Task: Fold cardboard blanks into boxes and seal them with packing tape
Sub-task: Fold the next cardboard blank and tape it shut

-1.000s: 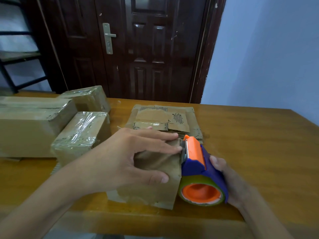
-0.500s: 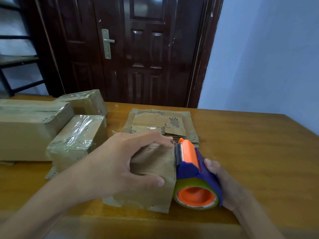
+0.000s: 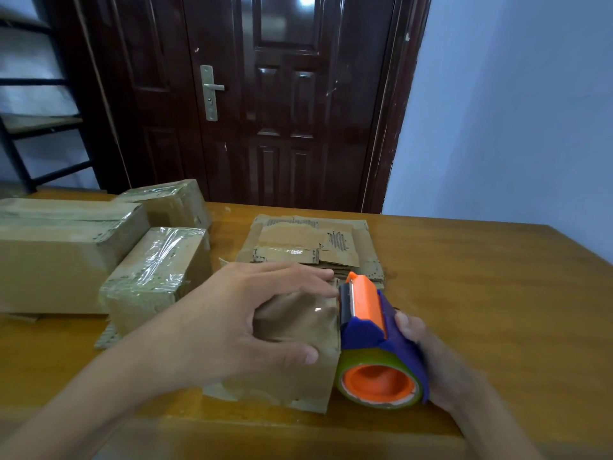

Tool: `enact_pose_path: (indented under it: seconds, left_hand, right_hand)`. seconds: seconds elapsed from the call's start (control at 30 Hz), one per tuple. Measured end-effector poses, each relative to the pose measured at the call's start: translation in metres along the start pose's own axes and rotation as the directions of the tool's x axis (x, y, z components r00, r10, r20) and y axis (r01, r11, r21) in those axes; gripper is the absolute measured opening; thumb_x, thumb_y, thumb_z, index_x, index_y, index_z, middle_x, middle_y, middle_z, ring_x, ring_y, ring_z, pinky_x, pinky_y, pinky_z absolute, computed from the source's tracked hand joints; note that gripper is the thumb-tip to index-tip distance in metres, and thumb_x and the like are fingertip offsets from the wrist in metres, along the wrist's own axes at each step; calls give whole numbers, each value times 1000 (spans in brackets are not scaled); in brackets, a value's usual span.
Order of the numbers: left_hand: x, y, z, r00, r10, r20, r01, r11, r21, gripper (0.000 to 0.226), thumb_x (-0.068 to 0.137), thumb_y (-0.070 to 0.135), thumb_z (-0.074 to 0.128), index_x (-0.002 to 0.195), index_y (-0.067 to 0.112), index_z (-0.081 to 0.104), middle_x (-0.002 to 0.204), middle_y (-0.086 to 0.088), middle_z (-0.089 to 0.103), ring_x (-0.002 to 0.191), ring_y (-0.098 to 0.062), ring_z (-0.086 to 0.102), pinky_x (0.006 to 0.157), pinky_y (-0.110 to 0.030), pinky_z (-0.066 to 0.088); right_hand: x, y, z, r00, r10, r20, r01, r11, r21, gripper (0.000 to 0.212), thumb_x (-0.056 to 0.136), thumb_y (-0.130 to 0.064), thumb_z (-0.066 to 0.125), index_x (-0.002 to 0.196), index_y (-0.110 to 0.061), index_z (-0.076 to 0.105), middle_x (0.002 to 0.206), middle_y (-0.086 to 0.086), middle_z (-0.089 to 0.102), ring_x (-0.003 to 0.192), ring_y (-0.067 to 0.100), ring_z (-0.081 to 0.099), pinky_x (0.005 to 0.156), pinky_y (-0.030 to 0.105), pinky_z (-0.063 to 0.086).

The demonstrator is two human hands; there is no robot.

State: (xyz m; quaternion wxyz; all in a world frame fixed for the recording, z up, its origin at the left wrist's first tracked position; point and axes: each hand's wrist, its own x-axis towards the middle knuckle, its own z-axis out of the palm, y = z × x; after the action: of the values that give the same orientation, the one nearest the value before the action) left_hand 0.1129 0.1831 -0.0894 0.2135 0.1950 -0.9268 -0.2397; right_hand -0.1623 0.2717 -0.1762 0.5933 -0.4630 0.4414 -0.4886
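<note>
Cardboard fills the left of the table [image 3: 464,277]: a long box [image 3: 56,254] at the edge, a small taped box [image 3: 166,202] behind it and a second wrapped box [image 3: 156,277] nearer the person, all shiny with tape and, by my reading, finished. Just right of them the left hand [image 3: 238,323] sits on the small box in progress [image 3: 292,353], fingers laid over its top toward the far right corner and thumb hooked down the near face; over the past second the fingers have drawn in from a flatter spread to a closer hold, so the hand now steadies the box rather than smoothing it. A clear glint on the top panel suggests tape already lies there (though how far it runs I cannot tell). Behind this box, touching nothing in the hands, lies the stack of flat blanks [image 3: 311,247], waiting their turn. Next comes the tape dispenser [image 3: 374,346], orange and blue, its cutter end pressed against the box's right upper edge; it has kept that place while the whole group has slid slightly in view as the head moves. The right hand [image 3: 431,356] wraps round the dispenser's far side, only fingertips and the back of the hand showing. I judge the strip is at its end and the next move is a tear against the blade.
</note>
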Motion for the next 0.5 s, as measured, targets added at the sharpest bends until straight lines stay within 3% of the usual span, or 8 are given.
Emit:
enact_pose_path:
  seconds: [0.13,0.3,0.43,0.5]
  left_hand:
    - [1,-3,0,999,42,17,-43,998,44,49,85,59,80,131,49,67,150,37,46,141,9,43,108,-30,46]
    - [5,0,-2,993,91,79,-102,985,141,46,88,67,66,130,49,64,153,41,37,140,15,37,102,-16,41]
    - [9,-5,-6,978,129,166,-169,951,257,52,95,77,52,142,54,50,160,40,26,148,13,25,113,-19,32]
    - [8,-8,-7,976,140,168,-186,936,298,53,97,76,49,145,54,48,162,39,23,151,12,21,116,-16,26]
  right_hand:
    - [2,3,-1,1000,-15,24,15,1000,10,72,53,-73,91,108,-27,82,111,13,78,95,22,76,86,34,61]
    - [3,-15,-7,999,-20,45,24,997,-76,69,59,-75,87,108,-27,81,107,9,78,92,20,74,83,33,59]
    - [7,-31,-20,999,-6,33,14,970,-243,75,73,-74,79,115,-12,74,104,13,74,84,20,70,75,29,57]
    - [7,-36,-23,999,-6,33,17,940,-341,74,79,-75,74,116,-10,74,108,10,75,90,21,71,77,30,55]
